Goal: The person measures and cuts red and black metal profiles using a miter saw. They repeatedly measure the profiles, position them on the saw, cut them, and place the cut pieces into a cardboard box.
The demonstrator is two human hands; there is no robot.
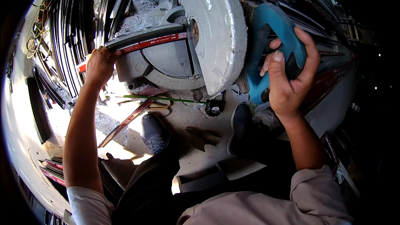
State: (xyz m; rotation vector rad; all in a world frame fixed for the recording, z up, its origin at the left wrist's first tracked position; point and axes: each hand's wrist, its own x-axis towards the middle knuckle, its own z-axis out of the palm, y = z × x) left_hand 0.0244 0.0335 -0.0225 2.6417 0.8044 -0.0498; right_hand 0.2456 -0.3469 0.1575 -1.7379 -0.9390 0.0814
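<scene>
A mitre saw with a pale grey round blade guard [225,33] stands in front of me. My right hand [289,79] is closed round its teal handle [260,25], with fingertips showing through the loop. A dark metal profile with a red printed strip [156,43] lies along the saw's fence and reaches the blade guard. My left hand [101,64] grips this profile near its left end, fingers over the top and away from the blade. The saw's grey turntable [168,60] is below the profile. The blade's cutting edge is mostly hidden by the guard.
A tape measure [214,107] lies on the floor, its green blade drawn out leftward. Nearby lie a red-striped offcut [127,121] and brown gloves or scraps [202,136]. Long dark profiles [68,29] are stacked at left. Metal shavings [152,0] cover the back. My shoes [155,133] stand close.
</scene>
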